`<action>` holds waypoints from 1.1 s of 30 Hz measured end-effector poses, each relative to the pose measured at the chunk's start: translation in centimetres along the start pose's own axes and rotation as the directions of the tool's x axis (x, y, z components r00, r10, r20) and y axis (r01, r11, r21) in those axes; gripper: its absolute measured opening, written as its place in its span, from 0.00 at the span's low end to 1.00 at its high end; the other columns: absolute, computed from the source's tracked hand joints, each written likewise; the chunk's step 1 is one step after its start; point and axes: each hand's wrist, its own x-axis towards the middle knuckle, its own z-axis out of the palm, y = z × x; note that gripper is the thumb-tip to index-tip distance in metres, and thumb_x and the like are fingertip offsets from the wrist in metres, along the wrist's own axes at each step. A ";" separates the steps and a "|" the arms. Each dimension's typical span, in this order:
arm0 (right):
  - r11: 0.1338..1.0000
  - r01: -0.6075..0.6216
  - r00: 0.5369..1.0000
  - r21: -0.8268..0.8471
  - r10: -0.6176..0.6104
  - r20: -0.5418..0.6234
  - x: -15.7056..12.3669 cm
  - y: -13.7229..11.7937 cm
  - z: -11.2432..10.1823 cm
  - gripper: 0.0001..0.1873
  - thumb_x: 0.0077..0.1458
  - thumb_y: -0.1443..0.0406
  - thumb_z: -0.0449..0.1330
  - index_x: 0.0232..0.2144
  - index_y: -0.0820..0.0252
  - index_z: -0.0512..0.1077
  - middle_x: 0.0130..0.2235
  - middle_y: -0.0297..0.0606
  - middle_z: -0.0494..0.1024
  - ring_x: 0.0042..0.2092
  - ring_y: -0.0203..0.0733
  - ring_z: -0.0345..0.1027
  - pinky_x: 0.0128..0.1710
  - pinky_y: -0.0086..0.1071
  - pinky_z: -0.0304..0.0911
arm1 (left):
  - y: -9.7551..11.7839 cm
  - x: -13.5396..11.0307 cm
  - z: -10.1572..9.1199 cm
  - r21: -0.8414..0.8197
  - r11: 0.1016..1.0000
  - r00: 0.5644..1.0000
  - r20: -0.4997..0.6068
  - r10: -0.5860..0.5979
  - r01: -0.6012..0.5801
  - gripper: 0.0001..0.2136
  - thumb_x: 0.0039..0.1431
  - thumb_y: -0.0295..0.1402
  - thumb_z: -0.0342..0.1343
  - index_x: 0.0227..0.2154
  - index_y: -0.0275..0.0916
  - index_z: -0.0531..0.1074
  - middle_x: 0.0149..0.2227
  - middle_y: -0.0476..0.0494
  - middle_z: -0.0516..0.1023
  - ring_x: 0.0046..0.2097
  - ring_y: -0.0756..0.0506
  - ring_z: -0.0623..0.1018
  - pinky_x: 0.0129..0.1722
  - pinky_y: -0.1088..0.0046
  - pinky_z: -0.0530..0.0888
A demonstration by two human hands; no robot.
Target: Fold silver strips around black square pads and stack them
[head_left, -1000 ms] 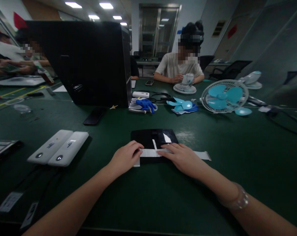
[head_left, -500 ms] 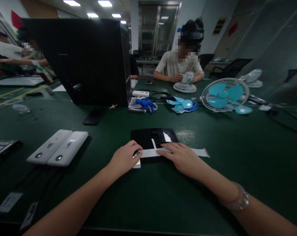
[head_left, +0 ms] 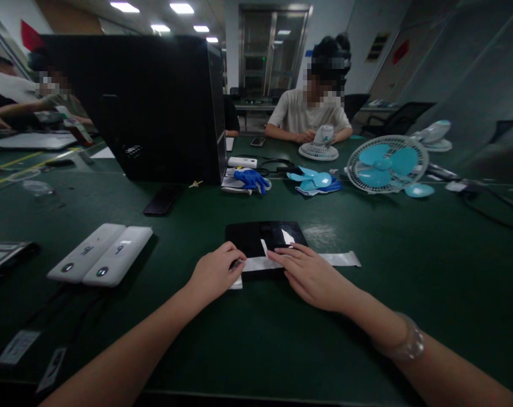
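A black glossy flat panel (head_left: 262, 236) lies on the green table (head_left: 256, 339) in front of me. Across its near edge runs a long white strip (head_left: 256, 264), whose right end (head_left: 343, 259) sticks out on the table. My left hand (head_left: 216, 274) is curled, its fingertips pinched on the strip's left end. My right hand (head_left: 309, 274) lies flat with fingers stretched out, pressing the strip onto the panel.
Two white oblong devices (head_left: 101, 260) lie to the left, a dark phone (head_left: 159, 200) beyond them. A large black box (head_left: 154, 107) stands at the back. Blue gloves (head_left: 251, 180), fan blades (head_left: 315, 181) and a fan (head_left: 386, 165) lie further off. A person (head_left: 309, 113) sits opposite.
My right hand has slid slightly left along the strip and the strip's free right end has shifted a little away from me. My left hand keeps its pinch.
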 end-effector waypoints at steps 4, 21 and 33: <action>0.999 0.000 1.000 0.035 -0.001 0.011 0.2 -0.5 -0.2 0.32 0.61 0.69 0.46 0.67 0.58 0.47 0.56 0.44 0.69 0.58 0.44 0.60 0.61 0.51 0.50 | 0.0 0.0 -0.1 -0.019 1.000 1.000 -0.009 -0.005 0.004 0.14 0.61 0.42 0.49 0.41 0.44 0.75 0.44 0.46 0.72 0.34 0.48 0.73 0.26 0.74 0.67; 0.978 -0.146 0.979 0.148 0.121 0.166 1.2 3.8 0.7 0.50 0.54 0.47 0.57 0.68 0.58 0.37 0.67 0.44 0.45 0.67 0.51 0.36 0.64 0.53 0.39 | -2.6 1.4 -0.4 -0.599 0.797 0.940 -0.221 -0.259 0.079 0.16 0.63 0.43 0.44 0.36 0.39 0.72 0.31 0.46 0.74 0.30 0.48 0.71 0.27 0.74 0.65; 0.996 -0.090 0.992 -0.003 0.090 0.094 2.5 2.6 -0.4 0.51 0.47 0.49 0.62 0.67 0.59 0.47 0.60 0.48 0.63 0.61 0.52 0.55 0.64 0.52 0.40 | -2.5 1.4 -0.1 -0.520 0.853 0.952 -0.240 -0.189 0.039 0.14 0.62 0.42 0.46 0.36 0.38 0.72 0.33 0.47 0.74 0.32 0.47 0.71 0.30 0.74 0.65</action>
